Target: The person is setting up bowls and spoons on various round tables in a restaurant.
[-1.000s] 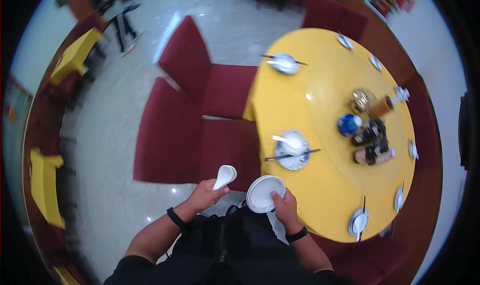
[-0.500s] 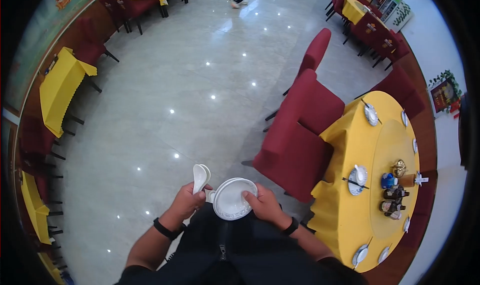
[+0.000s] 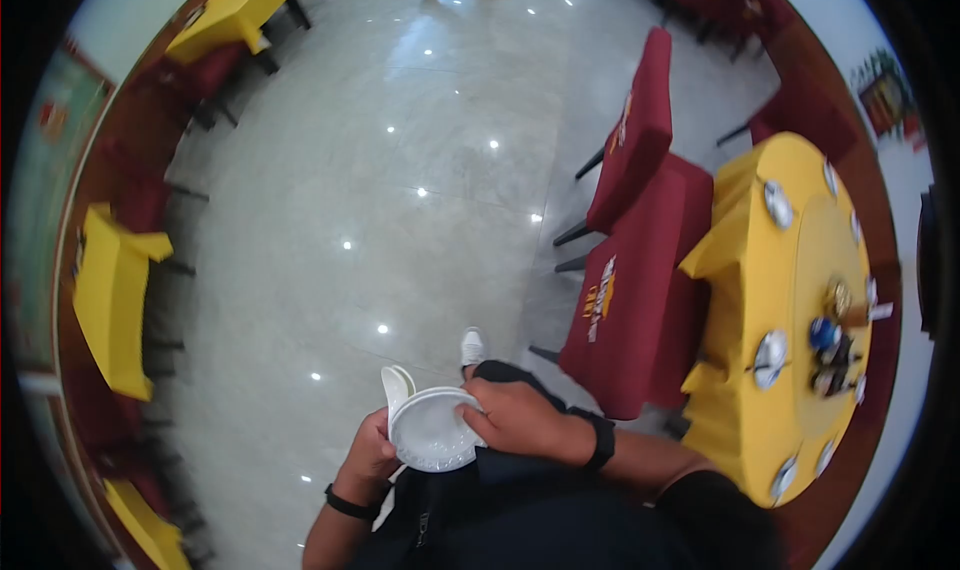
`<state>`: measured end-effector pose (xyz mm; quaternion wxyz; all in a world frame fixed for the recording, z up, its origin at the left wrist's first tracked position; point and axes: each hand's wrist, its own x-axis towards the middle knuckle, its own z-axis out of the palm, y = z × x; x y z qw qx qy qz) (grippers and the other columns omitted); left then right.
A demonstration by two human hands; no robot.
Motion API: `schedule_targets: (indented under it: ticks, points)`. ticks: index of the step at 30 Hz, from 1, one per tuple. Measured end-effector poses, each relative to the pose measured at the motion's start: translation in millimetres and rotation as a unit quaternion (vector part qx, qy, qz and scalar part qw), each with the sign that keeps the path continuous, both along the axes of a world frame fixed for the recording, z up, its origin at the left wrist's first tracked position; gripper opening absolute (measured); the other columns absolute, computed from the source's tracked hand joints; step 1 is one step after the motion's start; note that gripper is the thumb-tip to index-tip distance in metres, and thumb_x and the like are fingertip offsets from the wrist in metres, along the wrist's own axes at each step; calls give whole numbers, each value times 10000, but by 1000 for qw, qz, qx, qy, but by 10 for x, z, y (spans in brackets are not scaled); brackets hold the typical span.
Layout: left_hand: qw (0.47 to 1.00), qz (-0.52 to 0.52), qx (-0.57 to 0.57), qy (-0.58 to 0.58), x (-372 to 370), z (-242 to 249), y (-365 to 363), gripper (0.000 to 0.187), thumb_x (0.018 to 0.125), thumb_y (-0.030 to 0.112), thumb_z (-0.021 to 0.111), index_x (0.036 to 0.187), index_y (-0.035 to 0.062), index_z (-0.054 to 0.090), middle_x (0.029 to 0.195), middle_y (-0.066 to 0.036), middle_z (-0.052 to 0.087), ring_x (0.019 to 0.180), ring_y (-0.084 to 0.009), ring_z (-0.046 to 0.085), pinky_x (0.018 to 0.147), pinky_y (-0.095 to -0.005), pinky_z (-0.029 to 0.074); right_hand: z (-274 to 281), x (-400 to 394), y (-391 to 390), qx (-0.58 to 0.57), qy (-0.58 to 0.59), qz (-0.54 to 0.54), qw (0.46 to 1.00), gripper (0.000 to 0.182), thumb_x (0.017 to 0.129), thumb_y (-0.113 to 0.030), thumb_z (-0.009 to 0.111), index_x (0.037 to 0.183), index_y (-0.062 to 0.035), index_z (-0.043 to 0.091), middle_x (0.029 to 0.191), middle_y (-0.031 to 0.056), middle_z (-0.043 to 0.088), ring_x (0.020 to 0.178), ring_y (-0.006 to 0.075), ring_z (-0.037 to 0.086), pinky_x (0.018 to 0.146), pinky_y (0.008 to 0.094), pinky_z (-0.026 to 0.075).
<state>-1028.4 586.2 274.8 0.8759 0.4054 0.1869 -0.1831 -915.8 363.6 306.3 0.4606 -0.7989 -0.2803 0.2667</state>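
At waist height, hands (image 3: 510, 415) hold white bowl (image 3: 430, 432) and spoon (image 3: 396, 384).

**Wearer's kit, head view**

Dark top, black or near-black, short-sleeved: both forearms bare below the sleeve line. Zip or seam runs down the chest centre, detail too blurred to confirm. Left hand (image 3: 372, 456): thin black band at the wrist. Right hand (image 3: 515, 417): wider black strap at the wrist, looks like a watch or fitness band, face not visible. Dark trousers. One white shoe (image 3: 472, 347) shows past the knee. No rings or gloves visible. No logos readable on clothing.
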Motion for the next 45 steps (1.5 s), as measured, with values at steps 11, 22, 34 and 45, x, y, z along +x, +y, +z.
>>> schedule_targets:
  ticks: [11,22,34,45]
  points:
    - [998,-15,52,-20,1857,225,461,633,774,332,788,1193,-61,524,827,-32,621,569,-56,523,474,-184,385,182,1484,431,-12,-16,-93,995,288,929,-217,560,1139,-19,562,844,225,659,796,406,646,699,452,510]
    - [972,-211,78,-70,4391,-47,1020,574,786,342,770,1157,-35,546,759,1,593,501,-40,454,430,-186,342,-63,3081,801,-35,-43,-294,954,289,929,-220,545,1150,-33,555,822,241,655,780,434,630,702,502,489]
    - [963,-255,85,-31,7120,171,1045,514,820,364,660,1133,-24,536,742,-20,590,461,-40,428,391,-189,329,99,4493,581,-26,44,-532,845,268,956,-234,529,1106,-27,609,857,198,669,814,366,658,718,415,502]
    - [962,-207,172,48,8952,160,-107,469,799,275,549,1155,-28,522,746,-33,587,440,-58,412,386,-197,325,452,6131,-616,108,52,-567,815,293,977,-236,542,1158,-12,597,963,107,680,911,179,642,812,306,490]
